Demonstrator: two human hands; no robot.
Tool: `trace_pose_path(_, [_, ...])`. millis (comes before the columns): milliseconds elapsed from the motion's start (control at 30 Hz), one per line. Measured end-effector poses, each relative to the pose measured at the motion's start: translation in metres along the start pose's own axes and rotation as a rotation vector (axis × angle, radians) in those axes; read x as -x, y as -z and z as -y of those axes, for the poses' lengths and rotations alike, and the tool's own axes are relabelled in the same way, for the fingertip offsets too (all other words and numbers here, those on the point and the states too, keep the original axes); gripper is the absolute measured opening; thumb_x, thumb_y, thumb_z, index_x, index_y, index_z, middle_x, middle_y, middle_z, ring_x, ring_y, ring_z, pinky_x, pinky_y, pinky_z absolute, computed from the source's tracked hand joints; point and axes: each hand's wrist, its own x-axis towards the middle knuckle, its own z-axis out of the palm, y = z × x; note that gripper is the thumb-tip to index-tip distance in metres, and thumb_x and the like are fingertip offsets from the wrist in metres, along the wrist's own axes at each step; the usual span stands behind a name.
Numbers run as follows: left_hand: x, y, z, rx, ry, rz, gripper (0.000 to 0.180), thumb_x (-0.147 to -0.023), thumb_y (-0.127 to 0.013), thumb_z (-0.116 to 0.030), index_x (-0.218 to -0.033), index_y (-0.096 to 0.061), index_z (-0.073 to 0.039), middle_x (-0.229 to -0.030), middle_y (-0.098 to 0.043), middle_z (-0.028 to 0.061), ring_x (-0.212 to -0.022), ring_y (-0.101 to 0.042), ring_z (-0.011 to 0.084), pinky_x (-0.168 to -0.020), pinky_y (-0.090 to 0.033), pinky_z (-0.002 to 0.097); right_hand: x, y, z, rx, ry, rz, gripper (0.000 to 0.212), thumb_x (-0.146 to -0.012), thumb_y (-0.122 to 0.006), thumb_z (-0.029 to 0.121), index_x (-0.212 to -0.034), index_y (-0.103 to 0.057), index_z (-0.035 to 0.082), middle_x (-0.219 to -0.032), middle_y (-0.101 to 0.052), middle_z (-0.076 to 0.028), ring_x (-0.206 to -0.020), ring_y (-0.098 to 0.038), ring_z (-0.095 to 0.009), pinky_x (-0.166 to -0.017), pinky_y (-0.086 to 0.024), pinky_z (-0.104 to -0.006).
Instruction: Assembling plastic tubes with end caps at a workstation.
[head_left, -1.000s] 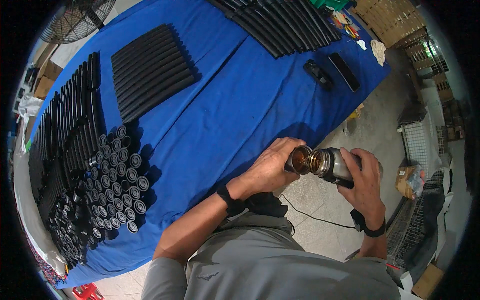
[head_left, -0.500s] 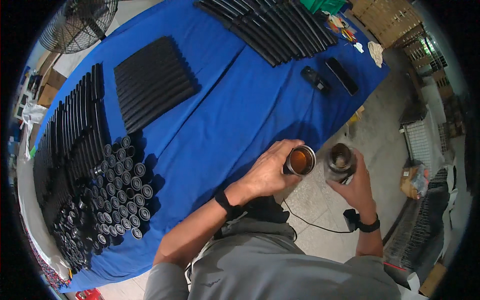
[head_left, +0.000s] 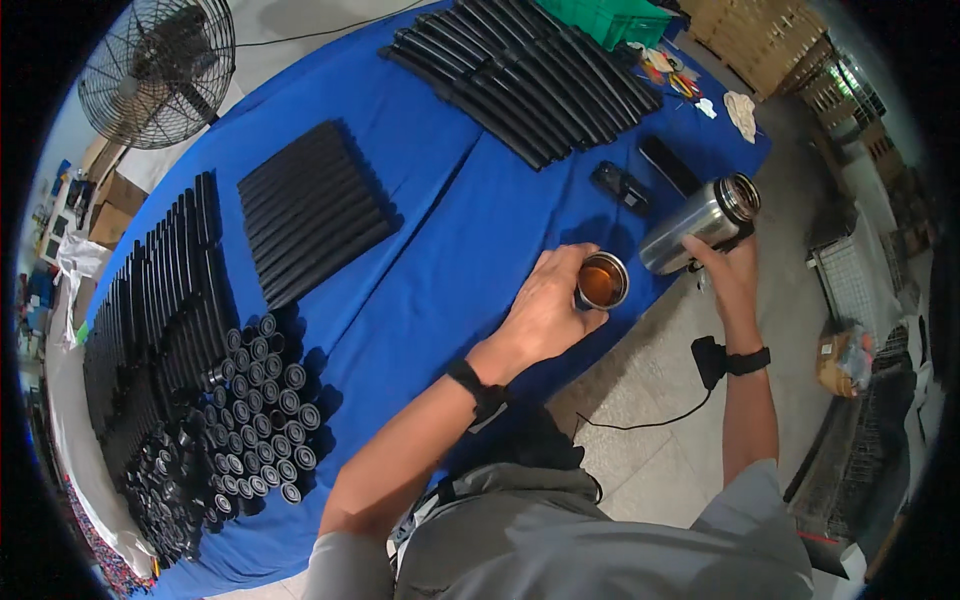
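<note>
My left hand (head_left: 545, 305) is closed round a small metal cup (head_left: 604, 281) with amber-brown liquid in it, above the near edge of the blue-covered table. To its right, my right hand (head_left: 727, 270) grips a steel thermos flask (head_left: 684, 233). The flask is tilted, its uncapped mouth toward the far right and its base toward the cup. A gap separates flask and cup. Just beyond them lie a black handheld device (head_left: 620, 188) and a dark phone (head_left: 669, 165), the phone partly behind the flask.
Black tubes (head_left: 530, 80) are stacked at the far side of the blue cloth (head_left: 430, 290), near a green crate (head_left: 610, 20). A flat black tube bundle (head_left: 315, 215), more rods (head_left: 165, 290) and round-ended black parts (head_left: 262, 415) cover the left. A fan (head_left: 157, 70) stands behind.
The flask has swung up and away to the right, from mouth-up beside the cup to tilted. My left hand and the cup have moved slightly farther over the table.
</note>
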Motion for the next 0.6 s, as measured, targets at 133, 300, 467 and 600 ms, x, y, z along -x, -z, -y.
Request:
trace_pose_path(133, [-0.016,-0.01,0.013,-0.063,0.012,-0.01,0.072,-0.069,-0.083,-0.009,-0.132,-0.048,0.001,-0.124,-0.057,0.0192,-0.12,-0.053,0.0355,-0.103,-0.044,0.0405,-0.013,-0.007,-0.008,0.045,0.036,-0.029,0.073,-0.069,-0.087,0.019,-0.129,-0.048,0.002,-0.116,-0.063,-0.011,-0.107,-0.061,-0.022,-0.095,-0.047,-0.0341])
trace_pose_path(300, [-0.026,-0.021,0.026,-0.13,0.019,0.007,0.073,-0.069,-0.084,-0.008,-0.131,-0.048,0.003,-0.124,-0.057,0.0197,-0.12,-0.052,0.0363,-0.103,-0.044,0.0405,-0.031,-0.022,-0.014,0.126,0.044,-0.048,0.081,-0.065,-0.089,0.025,-0.129,-0.046,0.0,-0.114,-0.064,-0.014,-0.104,-0.063,-0.025,-0.094,-0.048,-0.0359])
trace_pose_path(467, [-0.032,-0.027,0.031,-0.139,0.017,0.013,0.071,-0.07,-0.083,-0.008,-0.131,-0.048,0.003,-0.124,-0.056,0.0198,-0.12,-0.052,0.0368,-0.103,-0.044,0.0411,-0.052,-0.029,-0.026,0.176,0.074,-0.093,0.081,-0.065,-0.089,0.029,-0.128,-0.046,0.0,-0.113,-0.065,-0.015,-0.102,-0.064,-0.027,-0.093,-0.049,-0.0369])
trace_pose_path(600, [-0.038,-0.026,0.037,-0.142,0.021,0.022,0.072,-0.071,-0.083,-0.009,-0.132,-0.047,0.003,-0.125,-0.056,0.0199,-0.121,-0.052,0.0374,-0.103,-0.043,0.0413,-0.064,-0.037,-0.024,0.204,0.049,-0.135,0.08,-0.066,-0.089,0.03,-0.126,-0.046,0.0,-0.112,-0.066,-0.016,-0.102,-0.065,-0.027,-0.093,-0.049,-0.0368])
